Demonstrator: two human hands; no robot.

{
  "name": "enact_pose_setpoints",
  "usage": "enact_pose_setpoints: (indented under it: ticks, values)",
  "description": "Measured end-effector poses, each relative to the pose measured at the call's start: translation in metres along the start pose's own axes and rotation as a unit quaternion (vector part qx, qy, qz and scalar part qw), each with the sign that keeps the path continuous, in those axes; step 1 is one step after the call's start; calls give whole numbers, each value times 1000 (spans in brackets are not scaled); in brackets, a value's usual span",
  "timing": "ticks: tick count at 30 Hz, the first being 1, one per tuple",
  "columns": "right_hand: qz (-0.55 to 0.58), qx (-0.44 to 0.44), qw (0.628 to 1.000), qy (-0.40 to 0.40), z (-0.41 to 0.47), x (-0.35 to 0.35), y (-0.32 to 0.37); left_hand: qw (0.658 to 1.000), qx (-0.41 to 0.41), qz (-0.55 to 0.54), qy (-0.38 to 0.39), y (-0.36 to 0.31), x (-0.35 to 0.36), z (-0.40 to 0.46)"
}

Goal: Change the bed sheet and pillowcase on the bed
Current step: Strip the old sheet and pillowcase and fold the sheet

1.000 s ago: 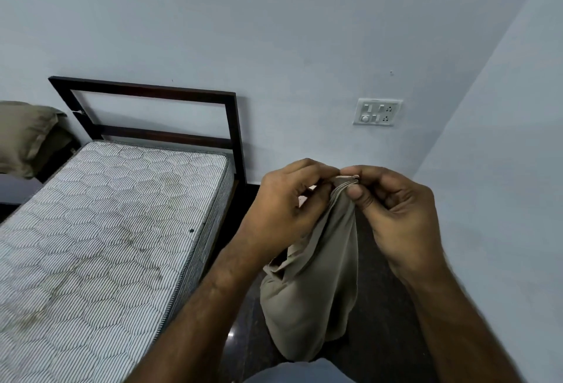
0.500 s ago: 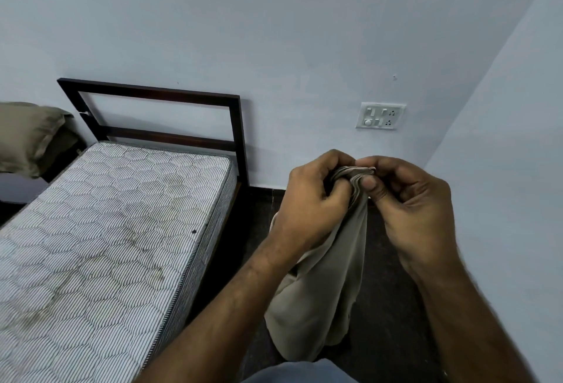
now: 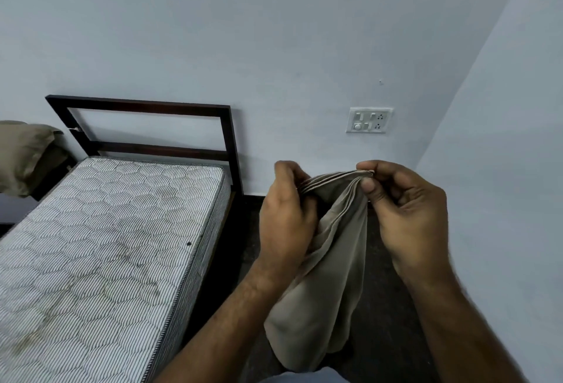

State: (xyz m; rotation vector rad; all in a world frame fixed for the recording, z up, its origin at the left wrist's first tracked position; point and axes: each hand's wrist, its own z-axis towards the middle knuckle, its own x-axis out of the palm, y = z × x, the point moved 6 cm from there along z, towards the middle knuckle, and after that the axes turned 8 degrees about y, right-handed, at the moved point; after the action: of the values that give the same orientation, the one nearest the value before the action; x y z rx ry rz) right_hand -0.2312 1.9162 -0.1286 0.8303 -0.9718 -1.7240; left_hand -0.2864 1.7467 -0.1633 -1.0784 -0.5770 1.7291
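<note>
A beige cloth [image 3: 329, 285], folded in several layers, hangs in front of me over the dark floor. My left hand [image 3: 286, 215] grips its upper left part with curled fingers. My right hand [image 3: 405, 215] pinches the gathered top edge between thumb and forefinger. To the left lies the bare mattress [image 3: 100, 254], white with a grey quilted pattern and some stains, with no sheet on it. A beige pillow [image 3: 24, 154] leans at the far left, beyond the bed's head corner.
The dark wooden headboard [image 3: 146, 126] stands against the pale blue wall. A switch and socket plate [image 3: 369, 120] is fixed to the wall on the right. Another wall closes the right side. Dark floor [image 3: 384, 321] runs between bed and wall.
My hands have moved apart, stretching the cloth's gathered top edge between them. The view has shifted slightly.
</note>
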Motion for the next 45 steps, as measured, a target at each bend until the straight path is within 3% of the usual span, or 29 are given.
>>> enact_pose_setpoints:
  ticks: [4, 8, 12, 17, 19, 21, 22, 23, 25, 27, 28, 31, 34, 39, 41, 45]
  values:
    - [13, -4, 1000, -17, 5, -7, 0, 997, -29, 70, 10, 21, -3, -2]
    - [35, 0, 999, -26, 8, -5, -3, 971, -96, 190, 110, 54, 5, 1]
    - [28, 5, 999, -31, 7, -2, -8, 950, -277, 0, 148, 121, 2, -7]
    - [22, 15, 999, -31, 8, -2, -16, 906, -347, -233, 67, 117, -15, 1]
    - [8, 10, 1000, -21, 8, -2, -17, 890, -364, -269, 53, 120, -24, 6]
    - [-6, 9, 1000, -5, 7, 0, -19, 926, -332, -171, 43, 123, -40, 12]
    - [-7, 13, 1000, 3, 6, 3, -20, 953, -296, -38, 62, 123, -49, 18]
    - [-2, 17, 1000, 9, 4, 5, -21, 950, -265, 129, 106, 119, -52, 20]
    - [9, 24, 999, 32, 0, 16, -23, 871, -255, 362, 212, 123, -49, 14]
    - [11, 29, 996, 79, -6, 32, -24, 815, -311, 377, 311, 143, -42, 2]
    - [7, 32, 994, 107, -9, 39, -27, 812, -348, 325, 338, 152, -43, -3]
    - [-9, 52, 987, 150, -13, 48, -38, 843, -415, 154, 306, 163, -52, 0]
    - [-9, 75, 990, 123, -9, 38, -51, 872, -394, 119, 265, 163, -65, 10]
    - [22, 82, 994, 73, -5, 29, -55, 925, -163, 333, 82, 140, -89, 17]
    - [35, 78, 994, 68, -5, 29, -52, 940, -101, 322, 44, 137, -87, 8]
    - [45, 70, 995, 58, 0, 24, -49, 981, -58, 186, 5, 141, -89, -7]
